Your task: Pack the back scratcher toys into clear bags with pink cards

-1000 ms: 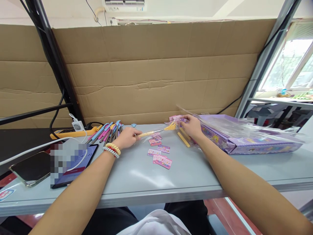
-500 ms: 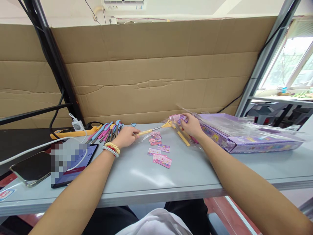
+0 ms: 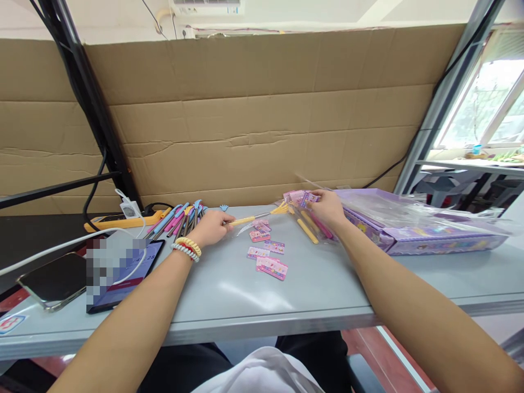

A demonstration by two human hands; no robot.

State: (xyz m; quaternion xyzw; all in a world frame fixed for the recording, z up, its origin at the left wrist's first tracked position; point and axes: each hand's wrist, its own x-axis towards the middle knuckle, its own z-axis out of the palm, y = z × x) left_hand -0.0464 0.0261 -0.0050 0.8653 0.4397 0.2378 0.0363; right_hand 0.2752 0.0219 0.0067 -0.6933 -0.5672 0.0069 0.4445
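My left hand [image 3: 212, 227] is closed on the handle end of a yellow stick [image 3: 242, 221] with a yellow hand-shaped tip [image 3: 280, 208], partly over clear plastic. My right hand [image 3: 327, 208] pinches a small purple card [image 3: 308, 198] at the back of the table, beside pink cards. Below it, yellow and pink sticks [image 3: 307, 231] lie in clear plastic. Several small pink and purple cards [image 3: 274, 268] are scattered on the grey table [image 3: 229, 295] between my hands. Just left of my left hand is a pile of coloured sticks [image 3: 176, 219].
A purple box [image 3: 442, 240] with clear plastic on top stands at the right. On the left are a tablet [image 3: 123, 289], a phone [image 3: 55, 281], a white cable and a yellow device [image 3: 123, 221]. Cardboard [image 3: 262, 120] closes off the back, between metal posts.
My right hand has moved slightly to the right, and more of the purple card and of the pink stick shows. My left hand has stayed in place.
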